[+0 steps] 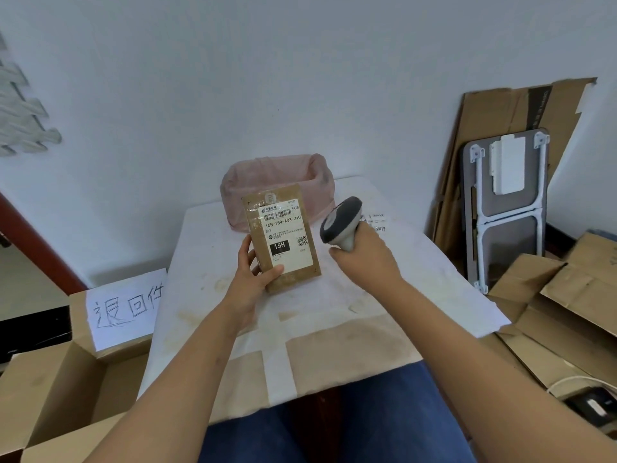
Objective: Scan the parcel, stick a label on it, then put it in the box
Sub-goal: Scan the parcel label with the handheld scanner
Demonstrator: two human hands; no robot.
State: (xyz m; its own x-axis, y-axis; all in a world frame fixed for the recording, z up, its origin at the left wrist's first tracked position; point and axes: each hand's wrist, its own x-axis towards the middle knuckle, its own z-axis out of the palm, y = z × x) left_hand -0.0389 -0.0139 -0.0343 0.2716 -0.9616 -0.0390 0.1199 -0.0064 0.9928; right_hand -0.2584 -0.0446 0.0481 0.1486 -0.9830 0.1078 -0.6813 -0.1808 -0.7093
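SCAN | left hand [254,269] grips brown parcel [282,237] upright, barcode facing up | right hand [362,250] clenches barcode scanner [342,223], aimed centre-frame

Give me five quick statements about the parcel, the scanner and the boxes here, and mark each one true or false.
1. The left hand holds the parcel upright. True.
2. The right hand holds a roll of tape. False: it grips a barcode scanner.
3. The parcel lies flat on the table. False: it is lifted above it.
4. A printed shipping label is on the parcel's face. True.
5. The open cardboard box sits at the person's right. False: it is at the left.
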